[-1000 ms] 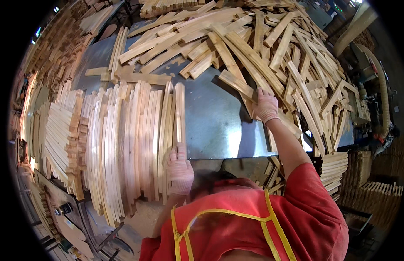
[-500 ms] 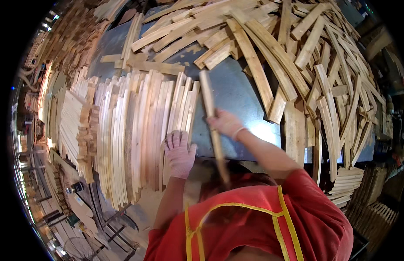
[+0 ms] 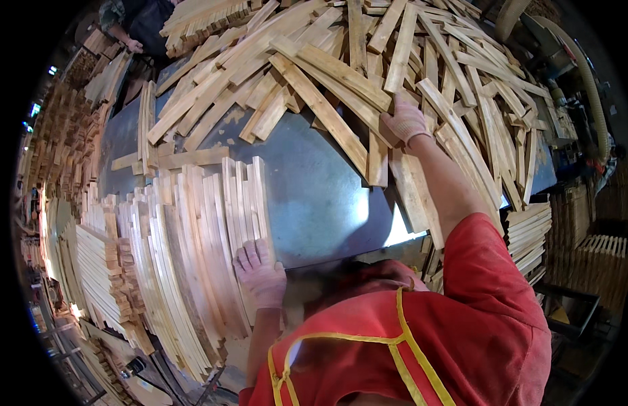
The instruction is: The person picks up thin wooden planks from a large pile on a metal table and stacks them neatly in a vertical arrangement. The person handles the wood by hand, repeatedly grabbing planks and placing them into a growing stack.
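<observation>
My left hand, in a pale knitted glove, lies with fingers spread on the near part of a row of upright-packed wooden strips. The strips stand side by side at the left of a blue-grey metal table. My right hand, gloved too, reaches far into a loose heap of wooden boards. Its thumb and fingers are apart, touching the heap beside the end of one board. Whether the fingertips reach around that board is hard to see.
Neat stacks of strips stand left of the row. More stacked wood is below the table's right side. At the far left another person's hand shows near a stack. A ribbed hose hangs at the right.
My right hand has let go of the wooden strip it held and moved up and right to the heap. A strip now ends the row's right side. My left hand stays on the row.
</observation>
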`<state>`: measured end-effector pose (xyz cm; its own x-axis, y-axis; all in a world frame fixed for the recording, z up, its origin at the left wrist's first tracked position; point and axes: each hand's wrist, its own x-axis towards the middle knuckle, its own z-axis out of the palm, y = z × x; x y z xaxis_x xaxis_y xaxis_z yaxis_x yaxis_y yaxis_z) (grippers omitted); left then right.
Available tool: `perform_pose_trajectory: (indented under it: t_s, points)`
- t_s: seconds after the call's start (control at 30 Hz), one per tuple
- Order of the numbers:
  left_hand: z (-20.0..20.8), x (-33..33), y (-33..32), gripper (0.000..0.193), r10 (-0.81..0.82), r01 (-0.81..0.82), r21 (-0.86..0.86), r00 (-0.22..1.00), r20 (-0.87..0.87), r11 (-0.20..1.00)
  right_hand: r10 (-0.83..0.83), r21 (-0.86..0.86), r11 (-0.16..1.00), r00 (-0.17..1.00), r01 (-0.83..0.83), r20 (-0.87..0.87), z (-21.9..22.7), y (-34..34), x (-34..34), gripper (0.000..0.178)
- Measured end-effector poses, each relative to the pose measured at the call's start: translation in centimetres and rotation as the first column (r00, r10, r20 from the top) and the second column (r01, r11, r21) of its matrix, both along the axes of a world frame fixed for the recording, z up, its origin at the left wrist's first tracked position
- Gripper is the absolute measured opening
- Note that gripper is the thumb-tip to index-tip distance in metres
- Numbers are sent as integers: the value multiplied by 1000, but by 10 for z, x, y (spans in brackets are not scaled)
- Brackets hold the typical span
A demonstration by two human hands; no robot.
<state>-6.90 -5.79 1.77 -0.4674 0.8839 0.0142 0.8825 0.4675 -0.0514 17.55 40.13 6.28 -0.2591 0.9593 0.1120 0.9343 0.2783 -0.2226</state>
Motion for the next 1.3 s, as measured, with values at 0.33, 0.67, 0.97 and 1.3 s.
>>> perform_pose_trajectory:
  t_s: [0.33,0.67,0.97,1.3]
  points:
    - [-10,-4,-6,84,28,-25,-88,999,40,996,-676,-654,524,201,-545,-709,-29,-169,-41,48]
    - [95,-26,-10,58,-30,-142,138,584,811,980,-656,-507,208,265,-837,-706,-24,-343,-126,64]
    - [120,-96,-118,53,241,-289,106,913,328,951,-326,-590,427,492,-685,-807,-17,-300,-78,75]
    - [60,-111,-163,87,346,-376,-13,866,-362,927,104,-167,939,709,-302,-697,3,-145,65,59]
